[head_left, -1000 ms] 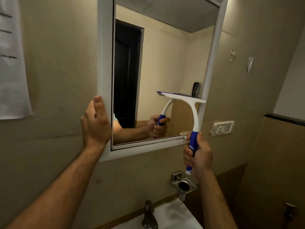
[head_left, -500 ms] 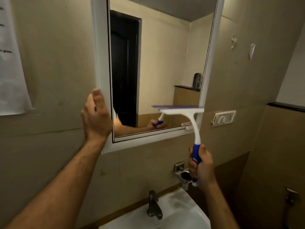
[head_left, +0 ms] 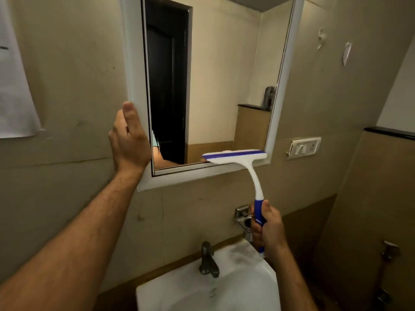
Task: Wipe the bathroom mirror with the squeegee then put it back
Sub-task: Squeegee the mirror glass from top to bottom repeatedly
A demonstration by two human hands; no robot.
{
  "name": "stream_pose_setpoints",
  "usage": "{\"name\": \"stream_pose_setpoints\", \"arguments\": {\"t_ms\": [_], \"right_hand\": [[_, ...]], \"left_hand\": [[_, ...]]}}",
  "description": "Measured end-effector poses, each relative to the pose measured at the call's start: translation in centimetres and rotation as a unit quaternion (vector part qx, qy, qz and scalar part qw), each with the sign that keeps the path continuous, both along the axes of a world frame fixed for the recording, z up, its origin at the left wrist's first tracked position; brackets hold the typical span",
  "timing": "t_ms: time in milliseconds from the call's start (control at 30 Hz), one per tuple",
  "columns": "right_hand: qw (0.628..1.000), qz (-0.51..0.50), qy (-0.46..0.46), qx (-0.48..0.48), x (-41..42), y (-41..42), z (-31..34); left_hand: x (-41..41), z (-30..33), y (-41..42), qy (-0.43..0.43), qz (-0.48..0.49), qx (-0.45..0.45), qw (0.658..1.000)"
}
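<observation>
The white-framed mirror (head_left: 137, 63) hangs on the beige wall and reflects a dark door. My left hand (head_left: 129, 140) grips the lower left side of its frame. A white squeegee (head_left: 235, 157) with a blue blade strip and blue grip lies with its blade at the bottom right edge of the glass, level with the lower frame. My right hand (head_left: 266, 227) is closed around the blue handle, below the mirror and above the sink.
A white sink (head_left: 235, 288) with a dark metal tap (head_left: 208, 261) sits directly below. A chrome holder (head_left: 242, 213) is on the wall behind my right hand. A switch plate (head_left: 304, 148) is right of the mirror, a paper sheet (head_left: 13, 86) far left.
The squeegee has slid down the right part of the glass from mid-height to the bottom frame, my right hand dropping with it. My left hand has stayed on the frame.
</observation>
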State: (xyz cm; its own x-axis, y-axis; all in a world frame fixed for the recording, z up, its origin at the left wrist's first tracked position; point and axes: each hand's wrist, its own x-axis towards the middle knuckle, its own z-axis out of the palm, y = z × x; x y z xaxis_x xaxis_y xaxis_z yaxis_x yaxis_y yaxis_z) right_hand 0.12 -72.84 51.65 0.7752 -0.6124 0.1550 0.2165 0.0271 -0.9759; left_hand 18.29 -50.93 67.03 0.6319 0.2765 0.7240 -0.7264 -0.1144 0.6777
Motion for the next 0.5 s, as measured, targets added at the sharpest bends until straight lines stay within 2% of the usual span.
{"name": "stream_pose_setpoints", "arguments": {"t_ms": [200,367,500], "right_hand": [[0.999,-0.005,-0.034,0.002,1.1,0.7,4.1],[0.998,-0.017,-0.018,0.052,1.1,2.3,2.0],[0.999,0.000,-0.018,0.038,0.5,3.6,1.3]], "left_hand": [[-0.2,0.0,0.1,0.005,-0.013,0.007,1.000],[-0.3,0.0,0.3,0.009,-0.023,0.006,1.000],[-0.6,0.1,0.4,0.004,-0.037,0.003,0.999]]}}
